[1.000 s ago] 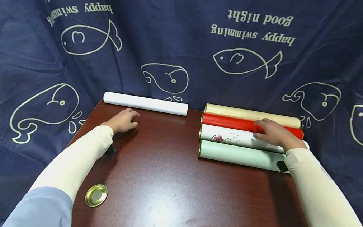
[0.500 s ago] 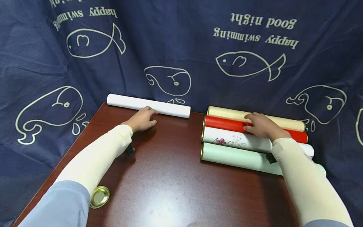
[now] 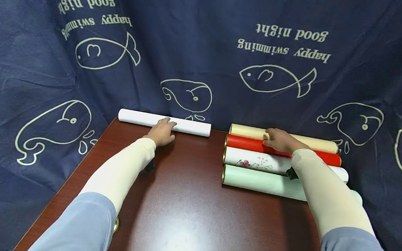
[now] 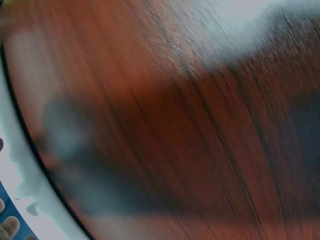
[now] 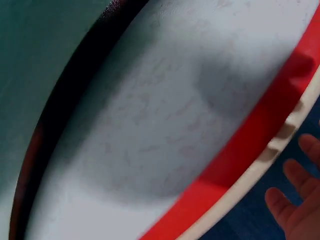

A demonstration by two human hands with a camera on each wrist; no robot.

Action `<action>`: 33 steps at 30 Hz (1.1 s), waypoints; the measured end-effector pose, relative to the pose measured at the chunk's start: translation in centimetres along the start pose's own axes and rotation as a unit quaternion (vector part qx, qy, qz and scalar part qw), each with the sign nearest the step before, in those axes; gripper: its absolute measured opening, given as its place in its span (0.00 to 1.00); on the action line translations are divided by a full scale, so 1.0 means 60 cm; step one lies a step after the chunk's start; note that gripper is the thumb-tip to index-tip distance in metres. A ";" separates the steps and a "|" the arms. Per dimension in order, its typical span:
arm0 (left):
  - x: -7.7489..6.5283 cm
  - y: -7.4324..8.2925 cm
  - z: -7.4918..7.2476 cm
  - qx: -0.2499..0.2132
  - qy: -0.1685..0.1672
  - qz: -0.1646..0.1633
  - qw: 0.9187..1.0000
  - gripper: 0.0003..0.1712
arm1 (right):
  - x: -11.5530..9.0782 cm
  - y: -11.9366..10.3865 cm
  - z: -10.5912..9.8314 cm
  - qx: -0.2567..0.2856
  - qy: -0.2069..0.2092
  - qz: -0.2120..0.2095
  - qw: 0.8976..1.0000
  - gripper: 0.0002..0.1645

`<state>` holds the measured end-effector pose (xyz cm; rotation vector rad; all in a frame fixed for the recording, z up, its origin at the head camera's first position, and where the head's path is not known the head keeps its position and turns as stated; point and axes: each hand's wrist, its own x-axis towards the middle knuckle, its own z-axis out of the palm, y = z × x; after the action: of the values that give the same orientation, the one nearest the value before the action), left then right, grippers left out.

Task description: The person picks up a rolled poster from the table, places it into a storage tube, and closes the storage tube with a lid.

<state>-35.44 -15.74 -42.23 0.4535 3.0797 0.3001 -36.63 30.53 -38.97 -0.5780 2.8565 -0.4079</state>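
Observation:
In the head view my left hand (image 3: 162,132) is at the white tube (image 3: 133,117), its fingertips over the tube's near side. Contact cannot be told. Some fingertips (image 4: 9,227) show beyond the white tube (image 4: 30,195) in the left wrist view. My right hand (image 3: 281,141) is over the red tube (image 3: 244,143), fingers reaching toward the cream tube (image 3: 314,143) behind it. Loosely spread fingers (image 5: 295,175) appear past the cream tube in the right wrist view, holding nothing. Nearer lie a white tube with pink blossoms (image 3: 259,161) and a pale green tube (image 3: 264,181).
The tubes lie on a reddish-brown wooden table (image 3: 187,196). A gold round lid (image 3: 116,225) is mostly hidden by my left sleeve. A dark blue curtain (image 3: 201,42) with fish drawings hangs behind the table's far edge.
My left hand has moved right and forward to the white tube. My right hand has shifted left and away, from the red and blossom tubes toward the cream one. The tubes keep their places.

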 end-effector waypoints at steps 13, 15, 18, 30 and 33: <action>0.004 0.001 -0.008 0.014 -0.045 -0.007 0.999 0.41 | 0.012 0.002 0.004 -0.021 0.028 0.044 0.998 0.26; 0.004 -0.004 -0.005 0.009 -0.056 -0.009 0.998 0.42 | 0.016 -0.002 0.004 -0.033 0.016 0.046 0.998 0.26; 0.002 -0.012 0.002 0.003 -0.062 -0.015 0.998 0.43 | 0.021 -0.004 0.014 -0.036 0.004 0.052 0.998 0.25; -0.003 -0.005 -0.006 0.024 -0.069 -0.029 0.997 0.42 | 0.016 0.004 0.028 0.070 0.017 0.079 0.994 0.27; -0.002 -0.004 -0.015 0.033 -0.061 -0.024 0.997 0.40 | 0.017 0.006 0.025 0.058 0.023 0.072 0.995 0.28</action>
<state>-35.43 -16.17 -41.37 0.3842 2.9828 0.1620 -37.31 30.08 -40.64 -0.3432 2.8708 -0.5629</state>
